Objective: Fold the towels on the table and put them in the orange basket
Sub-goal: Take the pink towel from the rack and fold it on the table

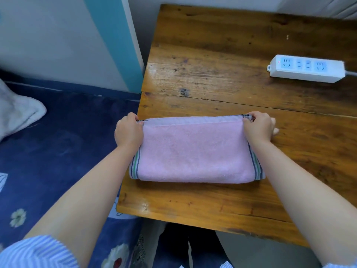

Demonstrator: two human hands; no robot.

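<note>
A pink towel (195, 153) with striped ends lies folded into a long rectangle on the wooden table (222, 78), close to the table's left front corner. My left hand (128, 130) pinches the towel's far left corner. At the far right corner, my right hand (259, 126) pinches the upper layers of the towel. The upper pink layer sits slightly short of the far edge, so a paler strip shows there. No orange basket is in view.
A white power strip (307, 69) with its cable lies on the table at the far right. Left of the table is a bed with a dark blue flowered cover (63, 144) and a white pillow (17, 111). A wall stands behind.
</note>
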